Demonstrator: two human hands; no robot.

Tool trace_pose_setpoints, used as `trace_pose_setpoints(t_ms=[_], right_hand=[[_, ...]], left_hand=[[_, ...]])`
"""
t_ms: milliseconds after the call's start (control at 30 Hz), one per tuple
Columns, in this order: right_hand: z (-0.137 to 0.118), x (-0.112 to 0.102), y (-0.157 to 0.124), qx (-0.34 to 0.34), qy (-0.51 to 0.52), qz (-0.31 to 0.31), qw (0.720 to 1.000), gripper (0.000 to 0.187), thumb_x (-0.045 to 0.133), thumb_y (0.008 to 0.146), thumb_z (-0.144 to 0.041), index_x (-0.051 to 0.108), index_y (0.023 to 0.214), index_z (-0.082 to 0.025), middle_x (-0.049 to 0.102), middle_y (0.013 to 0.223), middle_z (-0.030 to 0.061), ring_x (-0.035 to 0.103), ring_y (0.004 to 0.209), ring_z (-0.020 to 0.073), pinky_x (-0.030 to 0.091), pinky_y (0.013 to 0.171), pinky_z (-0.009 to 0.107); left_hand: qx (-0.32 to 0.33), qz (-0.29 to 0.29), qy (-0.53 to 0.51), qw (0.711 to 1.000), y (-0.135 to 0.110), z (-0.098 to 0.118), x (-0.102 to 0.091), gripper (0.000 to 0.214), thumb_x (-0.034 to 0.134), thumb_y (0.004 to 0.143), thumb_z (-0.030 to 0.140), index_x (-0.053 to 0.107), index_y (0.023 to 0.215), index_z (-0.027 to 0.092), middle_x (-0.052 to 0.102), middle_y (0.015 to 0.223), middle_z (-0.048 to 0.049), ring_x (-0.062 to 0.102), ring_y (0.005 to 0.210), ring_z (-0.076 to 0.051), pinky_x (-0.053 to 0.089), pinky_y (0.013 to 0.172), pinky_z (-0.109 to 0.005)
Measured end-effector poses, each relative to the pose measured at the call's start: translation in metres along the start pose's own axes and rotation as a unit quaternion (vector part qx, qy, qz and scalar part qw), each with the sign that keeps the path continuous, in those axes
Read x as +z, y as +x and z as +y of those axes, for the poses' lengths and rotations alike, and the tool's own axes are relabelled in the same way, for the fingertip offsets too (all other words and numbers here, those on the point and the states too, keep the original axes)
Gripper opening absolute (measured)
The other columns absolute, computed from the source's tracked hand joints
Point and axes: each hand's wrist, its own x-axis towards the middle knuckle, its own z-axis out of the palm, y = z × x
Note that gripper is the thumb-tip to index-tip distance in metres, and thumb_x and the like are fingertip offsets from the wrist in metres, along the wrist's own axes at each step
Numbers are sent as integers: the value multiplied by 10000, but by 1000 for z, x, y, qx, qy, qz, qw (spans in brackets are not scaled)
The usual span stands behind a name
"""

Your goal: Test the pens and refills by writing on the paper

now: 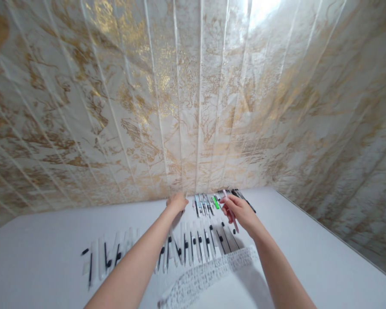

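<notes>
My right hand (239, 211) is closed around a slim pink pen (236, 225), which slants with its lower end toward me. A bright green pen or marker (215, 202) lies just left of that hand. At the back of the table my left hand (177, 201) is curled low over the surface; its fingertips are largely hidden, and a small dark bit shows beneath it. Between the hands lies a group of blue, white and dark pens (204, 205). Nearer to me runs a long row of clear pen barrels (102, 257), with dark refills (90, 269) and black caps (109, 263) among them.
A sheet of paper covered in handwriting (209, 274) lies at the front of the white table (51, 240). Several black pens (244, 199) rest at the back right. A gold-patterned, pleated curtain (186, 107) hangs behind the table and along its right side.
</notes>
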Motion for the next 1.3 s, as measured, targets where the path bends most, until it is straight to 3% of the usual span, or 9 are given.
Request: trace_pose_setpoints(t_ms=[133, 233, 333, 433, 567, 667, 867, 1300], right_hand=[[4, 28, -6, -5, -17, -74, 997, 243, 609, 750, -403, 580, 872, -196, 512, 470, -98, 352, 325, 64, 264, 300, 155], [1, 51, -9, -26, 2, -91, 996, 256, 559, 801, -443, 550, 883, -201, 572, 509, -70, 448, 364, 88, 343, 353, 178], [-5, 57, -10, -61, 32, -32, 997, 308, 481, 849, -513, 510, 841, -207, 645, 599, -9, 591, 545, 146, 467, 532, 250], [-10, 50, -10, -95, 58, 58, 992, 315, 562, 821, -507, 566, 789, -194, 656, 733, 23, 576, 685, 161, 451, 612, 251], [-16, 41, -13, -113, 128, 127, 977, 304, 626, 790, -482, 637, 848, -184, 535, 649, -29, 453, 546, 114, 391, 499, 225], [-24, 42, -17, -116, 191, 144, 964, 315, 672, 751, -489, 629, 831, -187, 533, 690, -23, 489, 570, 110, 425, 478, 213], [-35, 48, -21, -112, 270, 150, 944, 314, 767, 671, -452, 650, 772, -178, 555, 700, -22, 535, 590, 103, 492, 483, 198], [-29, 45, -17, -90, 336, 150, 925, 334, 854, 579, -418, 717, 765, -177, 615, 684, -34, 571, 555, 65, 541, 483, 136]], left_hand=[[34, -24, -149, 988, -32, -9, -16, 306, 565, 918, 338, 564, 1171, 165, 622, 1136, -70, 640, 929, -198, 547, 787, -400], [78, -25, -228, 970, -65, -17, -23, 274, 515, 939, 308, 570, 1150, 143, 680, 1031, -64, 670, 873, -179, 542, 776, -365], [116, -27, -237, 964, -93, -27, -31, 222, 512, 853, 208, 640, 1011, 121, 736, 819, -53, 693, 797, -184, 515, 762, -301], [140, -12, -202, 969, -109, -33, -43, 217, 542, 761, 209, 699, 903, 164, 750, 778, -42, 692, 814, -215, 483, 794, -299], [144, 9, -142, 979, -118, -32, -57, 241, 535, 736, 215, 730, 876, 197, 764, 821, -48, 685, 864, -244, 462, 797, -305], [151, 13, -110, 982, -120, -28, -60, 251, 525, 736, 214, 735, 873, 201, 767, 827, -50, 684, 872, -247, 458, 789, -297], [161, 11, -79, 984, -124, -23, -61, 274, 498, 757, 222, 728, 902, 190, 768, 864, -56, 687, 873, -236, 462, 782, -285], [172, 2, -74, 982, -130, -18, -63, 264, 496, 786, 225, 715, 929, 189, 765, 851, -36, 692, 849, -198, 470, 790, -262]])
